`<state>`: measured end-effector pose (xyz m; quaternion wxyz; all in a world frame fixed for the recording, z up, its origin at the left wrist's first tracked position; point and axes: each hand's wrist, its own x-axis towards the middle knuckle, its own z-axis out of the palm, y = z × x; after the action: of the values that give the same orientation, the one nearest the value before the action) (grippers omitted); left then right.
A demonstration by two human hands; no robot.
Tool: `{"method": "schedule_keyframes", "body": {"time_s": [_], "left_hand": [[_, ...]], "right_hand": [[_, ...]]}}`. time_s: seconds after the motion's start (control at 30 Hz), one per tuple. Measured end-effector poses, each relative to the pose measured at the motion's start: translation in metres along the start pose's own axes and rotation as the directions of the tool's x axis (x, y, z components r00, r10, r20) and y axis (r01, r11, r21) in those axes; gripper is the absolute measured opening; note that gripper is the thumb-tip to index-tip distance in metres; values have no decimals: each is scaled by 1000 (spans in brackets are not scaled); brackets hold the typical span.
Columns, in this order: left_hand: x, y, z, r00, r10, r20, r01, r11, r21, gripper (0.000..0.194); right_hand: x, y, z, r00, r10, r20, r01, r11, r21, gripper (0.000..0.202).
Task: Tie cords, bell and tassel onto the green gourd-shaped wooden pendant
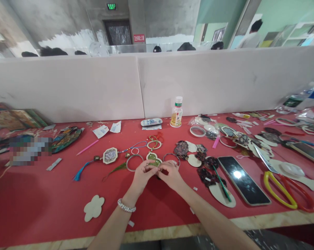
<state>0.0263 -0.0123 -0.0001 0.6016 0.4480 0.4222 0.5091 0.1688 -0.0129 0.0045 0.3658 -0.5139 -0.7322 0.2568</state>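
Observation:
Both my hands meet over the red tabletop, fingers closed in a pinch. Between them is a green gourd-shaped pendant [153, 159] with a pale rim; its lower part is mostly covered by my fingers. My left hand [143, 173] grips it from the left, and my right hand [171, 174] pinches its lower right edge. Whether a smaller piece sits between the fingertips I cannot make out. A pale ring [154, 144] with a red and green cord lies just above the pendant. Grey hoops lie beside each hand, the left one [127, 166] near a green tassel [118, 167].
At left lie an octagonal pendant [110, 156] with a blue tassel, a pink pencil [87, 147] and a flower-shaped wooden piece [94, 208]. A small bottle [176, 113] stands behind. To the right are dark shell-like pieces [181, 148], a phone [244, 181] and scissors [279, 189].

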Motion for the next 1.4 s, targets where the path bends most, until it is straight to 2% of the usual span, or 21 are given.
{"method": "schedule_keyframes", "body": {"time_s": [0.37, 0.57, 0.77, 0.97, 1.07, 1.27, 1.4], "left_hand": [[-2, 4, 3, 999, 7, -47, -9, 998, -56, 34], [1, -1, -2, 1000, 2, -5, -2, 999, -35, 32], [2, -4, -4, 1000, 12, -14, -12, 1000, -15, 31], [2, -4, -6, 1000, 19, -19, -19, 1000, -7, 30], [1, -3, -5, 1000, 16, -24, -16, 1000, 0, 31], [-1, 1, -2, 999, 17, -36, -16, 1000, 21, 32], [-1, 0, -1, 999, 15, -43, -15, 1000, 17, 34]], "right_hand": [[1, 5, -5, 996, -85, -10, 85, 991, 99, 14], [2, 4, -9, 999, -40, -15, 42, 993, 112, 8], [0, 5, -11, 997, 32, 65, -46, 972, 229, 7], [1, 6, -13, 992, 61, 113, -88, 965, 246, 8], [1, 5, -14, 996, 12, 84, -29, 978, 205, 13], [-2, -4, -17, 994, -99, -35, 98, 995, -23, 8], [-4, -6, -13, 989, -143, -49, 139, 987, -83, 7]]}}
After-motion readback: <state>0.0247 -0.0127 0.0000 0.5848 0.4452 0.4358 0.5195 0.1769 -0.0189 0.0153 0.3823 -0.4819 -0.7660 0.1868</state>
